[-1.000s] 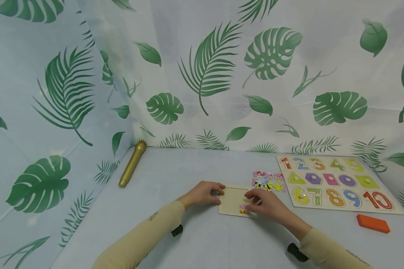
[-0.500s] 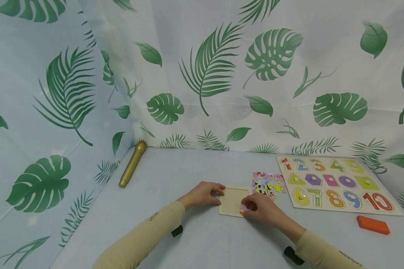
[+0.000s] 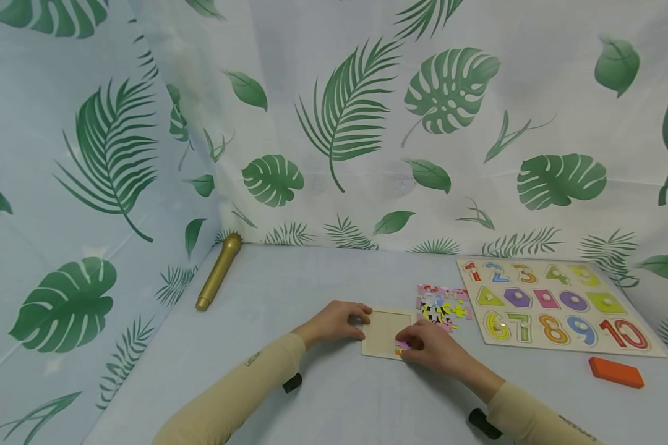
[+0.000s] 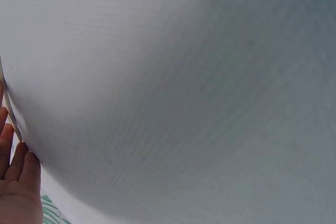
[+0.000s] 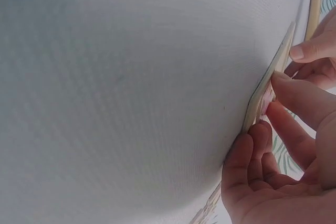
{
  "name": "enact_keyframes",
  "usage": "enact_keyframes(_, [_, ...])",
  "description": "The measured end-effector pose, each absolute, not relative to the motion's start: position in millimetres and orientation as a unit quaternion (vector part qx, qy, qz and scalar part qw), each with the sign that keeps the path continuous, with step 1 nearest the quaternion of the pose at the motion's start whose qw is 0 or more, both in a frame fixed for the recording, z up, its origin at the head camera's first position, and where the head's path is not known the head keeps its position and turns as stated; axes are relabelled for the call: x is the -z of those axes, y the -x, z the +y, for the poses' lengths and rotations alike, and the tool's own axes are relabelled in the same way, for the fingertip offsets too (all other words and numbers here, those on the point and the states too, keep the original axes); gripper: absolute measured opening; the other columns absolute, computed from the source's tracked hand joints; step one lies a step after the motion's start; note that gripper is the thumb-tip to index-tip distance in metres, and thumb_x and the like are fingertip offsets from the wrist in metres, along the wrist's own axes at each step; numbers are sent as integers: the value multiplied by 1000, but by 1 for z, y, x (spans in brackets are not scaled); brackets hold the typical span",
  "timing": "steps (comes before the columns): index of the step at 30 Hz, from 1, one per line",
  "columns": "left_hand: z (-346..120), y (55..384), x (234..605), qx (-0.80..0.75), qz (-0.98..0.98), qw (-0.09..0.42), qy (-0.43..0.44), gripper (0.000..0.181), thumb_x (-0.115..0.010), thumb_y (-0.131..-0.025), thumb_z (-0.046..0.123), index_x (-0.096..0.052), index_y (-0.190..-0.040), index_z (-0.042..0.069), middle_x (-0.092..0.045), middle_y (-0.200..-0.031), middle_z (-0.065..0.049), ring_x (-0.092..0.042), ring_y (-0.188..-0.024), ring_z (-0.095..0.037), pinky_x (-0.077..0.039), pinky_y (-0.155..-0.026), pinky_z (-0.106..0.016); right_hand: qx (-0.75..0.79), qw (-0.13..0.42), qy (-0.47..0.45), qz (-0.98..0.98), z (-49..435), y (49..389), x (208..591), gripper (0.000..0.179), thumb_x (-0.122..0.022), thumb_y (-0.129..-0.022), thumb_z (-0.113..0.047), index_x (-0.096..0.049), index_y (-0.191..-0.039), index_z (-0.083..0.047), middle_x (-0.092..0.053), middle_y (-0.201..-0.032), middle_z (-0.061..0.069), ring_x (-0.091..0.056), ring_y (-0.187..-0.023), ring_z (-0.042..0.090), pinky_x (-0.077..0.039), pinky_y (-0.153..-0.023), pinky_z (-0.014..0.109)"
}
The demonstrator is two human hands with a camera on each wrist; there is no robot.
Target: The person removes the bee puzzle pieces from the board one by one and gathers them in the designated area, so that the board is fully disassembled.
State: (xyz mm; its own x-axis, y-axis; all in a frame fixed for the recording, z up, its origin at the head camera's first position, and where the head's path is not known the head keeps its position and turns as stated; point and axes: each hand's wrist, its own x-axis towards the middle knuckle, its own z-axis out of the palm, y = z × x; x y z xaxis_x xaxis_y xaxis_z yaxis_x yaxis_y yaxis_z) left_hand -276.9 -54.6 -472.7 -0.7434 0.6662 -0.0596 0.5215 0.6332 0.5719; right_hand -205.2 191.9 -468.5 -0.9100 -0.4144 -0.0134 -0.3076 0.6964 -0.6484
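In the head view a small square wooden puzzle tray (image 3: 380,337) with a raised border lies flat on the table. My left hand (image 3: 336,320) holds its left edge, fingers near the upper corner and thumb lower down. My right hand (image 3: 431,348) is over the tray's lower right corner, thumb and forefinger pinching a pink jigsaw piece (image 5: 266,102) against the tray; the fingers hide much of it. Its other fingers lie along the tray's edge in the right wrist view. Just beyond the tray lies a group of colourful jigsaw pieces (image 3: 444,304), pink, yellow and black.
To the right lies a wooden number-and-shape board (image 3: 559,309) with knobbed pieces. An orange block (image 3: 616,372) sits in front of it. At the far left is a gold microphone-shaped object (image 3: 219,272). Leaf-patterned cloth (image 3: 339,123) walls the back and left side.
My right hand has shifted left and slightly down from the tray's right edge onto the piece in its corner, uncovering more loose pieces behind. My left hand has stayed put.
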Motion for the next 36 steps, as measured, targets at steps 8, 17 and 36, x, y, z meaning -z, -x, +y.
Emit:
enact_keyframes(8, [-55, 276, 474, -269, 893, 128, -337, 32, -79, -83, 20, -72, -113, 9, -59, -135, 0, -49, -131, -16, -38, -109, -28, 337, 68, 214, 914, 191, 205, 471, 23, -78, -83, -13, -71, -105, -10, -52, -88, -1, -48, -79, 15, -43, -64, 22])
enact_keyframes(17, [-55, 274, 472, -269, 894, 130, -335, 32, -79, -83, 19, -72, -113, 9, -60, -135, 0, -49, -131, -16, -38, -109, -28, 339, 78, 218, 912, 192, 204, 470, 25, -78, -83, -17, -72, -106, -9, -53, -88, 0, -49, -79, 15, -43, -64, 23])
enact_keyframes(36, [-54, 277, 473, -269, 894, 131, -332, 31, -79, -83, 20, -73, -111, 10, -60, -135, 1, -49, -131, -16, -38, -109, -28, 336, 69, 246, 906, 196, 204, 467, 22, -74, -87, -15, -71, -107, -8, -55, -91, -2, -51, -80, 11, -46, -66, 22])
